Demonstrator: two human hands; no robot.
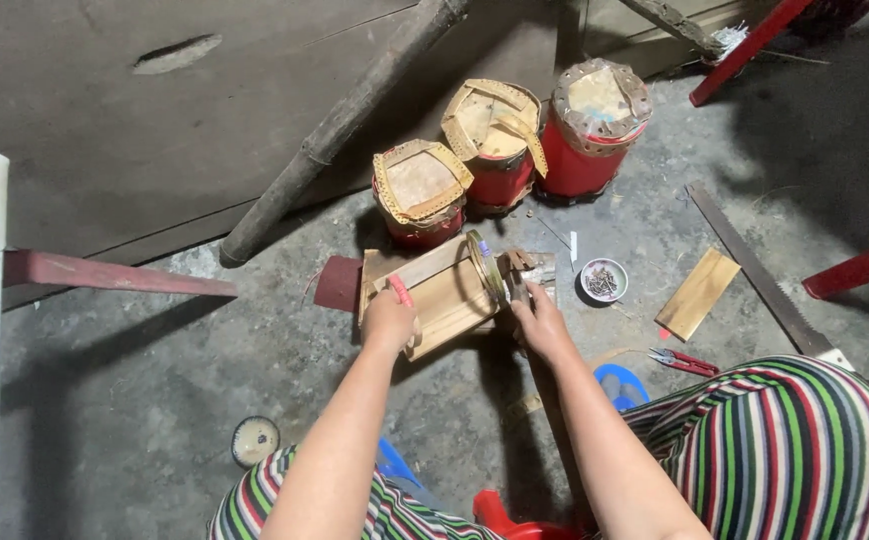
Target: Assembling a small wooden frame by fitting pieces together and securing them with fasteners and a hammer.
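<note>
On the grey floor (155, 400), between the person's knees, lies a wooden drum frame (445, 290) on its side. The left hand (390, 320) presses on it, fingers curled around a red tool (401, 291). The right hand (540, 325) has its fingers closed on the frame's ring end. Just behind stand three red drums (500, 150). A small bowl of nails (603, 281) sits near the right hand.

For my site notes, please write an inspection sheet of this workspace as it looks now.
Surface: bare concrete floor, dusty.
Job's things: unfinished wooden drum body lying on its side, metal ring around one end.
Clutter: three red drums, small dish of nails, red-handled pliers, wood plank, saw blade, round disc.
Hands: left hand grips a red-handled tool on the body; right hand at the ring end.
Cables: nothing seen.
Surroundings: leaning pole, red frame parts.
</note>
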